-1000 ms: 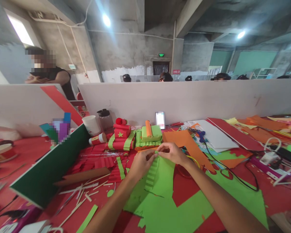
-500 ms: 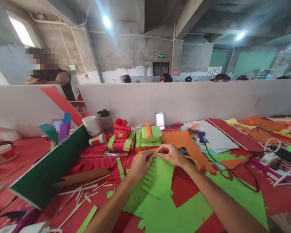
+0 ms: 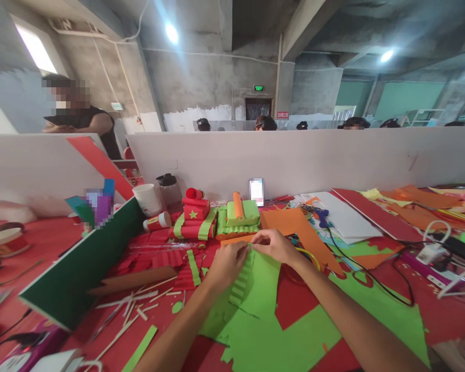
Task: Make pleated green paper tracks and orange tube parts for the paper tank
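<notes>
My left hand (image 3: 228,264) and my right hand (image 3: 276,248) meet above the red table, fingertips pinched together. Between them they grip the top edge of a bright green paper sheet (image 3: 261,284), its left part marked with folded or cut strips. What exactly lies at the fingertips is too small to make out. Just beyond my hands stands a green paper tank model (image 3: 243,213) with an orange roll on top. To its left is a red one (image 3: 196,213) with green bands and a star.
A dark green board (image 3: 81,268) leans at the left, near scattered white sticks (image 3: 126,312). At the right lie orange paper (image 3: 313,237), a blue glue gun (image 3: 321,217) with its cord, and a purple power strip (image 3: 430,271). A lit phone (image 3: 256,191) stands against the white partition (image 3: 294,160).
Both hands keep their pinch on the green paper with hardly any movement. The view has shifted very slightly. Beyond the partition, the person at the left has changed posture a little.
</notes>
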Tool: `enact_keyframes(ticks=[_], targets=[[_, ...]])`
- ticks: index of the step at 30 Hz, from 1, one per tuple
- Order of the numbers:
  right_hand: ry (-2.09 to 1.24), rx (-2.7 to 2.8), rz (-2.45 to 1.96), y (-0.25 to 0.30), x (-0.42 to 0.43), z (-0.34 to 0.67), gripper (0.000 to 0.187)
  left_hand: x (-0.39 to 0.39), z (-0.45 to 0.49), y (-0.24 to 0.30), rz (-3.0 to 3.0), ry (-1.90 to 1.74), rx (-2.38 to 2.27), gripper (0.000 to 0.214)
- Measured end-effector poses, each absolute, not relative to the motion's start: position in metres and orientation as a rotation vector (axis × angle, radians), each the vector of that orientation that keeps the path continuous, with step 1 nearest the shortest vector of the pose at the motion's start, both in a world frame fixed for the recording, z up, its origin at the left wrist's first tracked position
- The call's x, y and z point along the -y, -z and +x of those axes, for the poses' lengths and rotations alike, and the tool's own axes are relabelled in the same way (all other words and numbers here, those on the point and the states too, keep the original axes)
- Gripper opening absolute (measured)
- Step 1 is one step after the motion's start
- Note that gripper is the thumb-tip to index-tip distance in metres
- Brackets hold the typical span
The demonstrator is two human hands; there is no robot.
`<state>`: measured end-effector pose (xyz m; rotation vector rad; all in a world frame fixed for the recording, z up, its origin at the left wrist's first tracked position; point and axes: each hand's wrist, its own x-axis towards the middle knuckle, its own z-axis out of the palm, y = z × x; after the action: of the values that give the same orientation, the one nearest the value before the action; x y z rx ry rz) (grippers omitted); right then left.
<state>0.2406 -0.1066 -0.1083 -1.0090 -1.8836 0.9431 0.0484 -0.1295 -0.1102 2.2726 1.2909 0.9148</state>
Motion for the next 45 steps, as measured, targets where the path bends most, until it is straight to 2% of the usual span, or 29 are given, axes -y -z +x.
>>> enact_keyframes(ticks=[12,19,25,31,34,39,45], targets=[[-0.947,1.959,-0.991,0.104,0.102,0.253,0.024,0.118,0.045,0.117,1.969,-0.933,-1.063,0.024],[-0.588,1.645,-1.133,0.092,0.074,0.325,0.025,0.115,0.008,0.084,1.791,-0.867,-0.930,0.030],[-0.346,1.805,-1.503,0.098,0.067,0.365,0.016,0.136,0.003,0.063,1.734,-0.710,-0.801,0.031],[-0.294,1.998,-1.626,0.101,0.079,0.345,0.009,0.137,0.013,0.069,1.740,-0.604,-0.756,0.034],[-0.257,2.146,-1.563,0.104,0.085,0.319,0.014,0.132,0.015,0.076,1.745,-0.577,-0.776,0.034],[-0.017,2.444,-1.526,0.112,0.092,0.273,0.019,0.126,0.020,0.088,1.746,-0.642,-0.846,0.036],[0.093,2.484,-1.614,0.115,0.095,0.256,0.024,0.121,0.023,0.092,1.749,-0.688,-0.908,0.036]])
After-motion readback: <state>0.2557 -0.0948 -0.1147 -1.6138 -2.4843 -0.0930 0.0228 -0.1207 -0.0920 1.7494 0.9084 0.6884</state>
